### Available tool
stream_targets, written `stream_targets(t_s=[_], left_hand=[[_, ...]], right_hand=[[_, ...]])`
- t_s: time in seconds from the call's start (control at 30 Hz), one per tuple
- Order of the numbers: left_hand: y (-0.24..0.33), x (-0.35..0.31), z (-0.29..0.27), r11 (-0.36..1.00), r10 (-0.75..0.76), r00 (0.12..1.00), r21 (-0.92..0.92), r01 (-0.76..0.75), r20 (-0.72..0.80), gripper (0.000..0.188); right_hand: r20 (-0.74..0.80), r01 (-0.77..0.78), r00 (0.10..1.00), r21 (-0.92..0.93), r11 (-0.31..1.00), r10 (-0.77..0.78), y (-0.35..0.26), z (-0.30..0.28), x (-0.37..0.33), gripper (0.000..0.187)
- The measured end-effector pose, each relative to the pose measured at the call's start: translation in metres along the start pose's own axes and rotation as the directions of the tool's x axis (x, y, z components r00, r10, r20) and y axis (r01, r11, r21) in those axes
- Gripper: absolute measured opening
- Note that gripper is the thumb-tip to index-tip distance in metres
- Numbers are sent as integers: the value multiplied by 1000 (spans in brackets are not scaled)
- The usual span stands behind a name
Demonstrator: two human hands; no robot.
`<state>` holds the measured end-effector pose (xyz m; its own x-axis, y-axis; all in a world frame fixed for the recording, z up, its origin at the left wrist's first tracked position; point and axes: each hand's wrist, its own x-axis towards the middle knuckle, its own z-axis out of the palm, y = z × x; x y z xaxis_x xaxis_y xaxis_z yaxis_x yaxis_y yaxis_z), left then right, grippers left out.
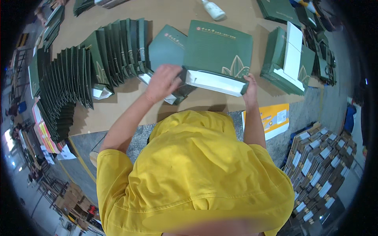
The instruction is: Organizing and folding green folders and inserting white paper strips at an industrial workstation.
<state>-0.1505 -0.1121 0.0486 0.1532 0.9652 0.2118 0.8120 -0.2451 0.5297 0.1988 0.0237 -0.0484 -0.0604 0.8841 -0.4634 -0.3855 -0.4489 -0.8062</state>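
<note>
A flat green paper bag [219, 43] with gold leaf print lies in front of me, its near end folded open to a white inside strip [215, 82]. My right hand [251, 89] pinches the right corner of that end. At the left corner is my left hand [163, 82], its fingers curled inward; what they hold, if anything, is hidden. Under and beside my left hand lies another green bag [167, 43], partly covered by the first, with white showing at its near end.
Many green bags [71, 70] stand fanned in rows on the left of the brown table [130, 114]. To the right sits a stack of bags [283, 59] with white strips. A white bottle [214, 10] lies at the back. Cardboard bundles [321, 169] are piled on the floor.
</note>
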Motion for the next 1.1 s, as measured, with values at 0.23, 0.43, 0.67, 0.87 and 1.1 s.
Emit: stream_targets(t_s=[0.23,0.43,0.67,0.87,1.1], left_hand=[[30,13,51,995,82,959,34,-95,271,79],[28,9,64,993,-15,980,121,-9,198,79],[16,5,78,995,10,989,94,-24,150,73],[14,5,77,993,-41,971,116,14,235,75],[4,-2,88,994,-68,955,103,40,288,80]], right_hand=[[70,75,996,-340,938,-54,27,-27,9,12],[85,176,895,-969,172,-438,10,0,-12,29],[627,689,687,-722,57,-367,-13,-16,-46,36],[656,656,750,-754,-28,-86,-9,-19,-75,68],[566,566,824,-824,-33,-16,-1,-16,-61,77]])
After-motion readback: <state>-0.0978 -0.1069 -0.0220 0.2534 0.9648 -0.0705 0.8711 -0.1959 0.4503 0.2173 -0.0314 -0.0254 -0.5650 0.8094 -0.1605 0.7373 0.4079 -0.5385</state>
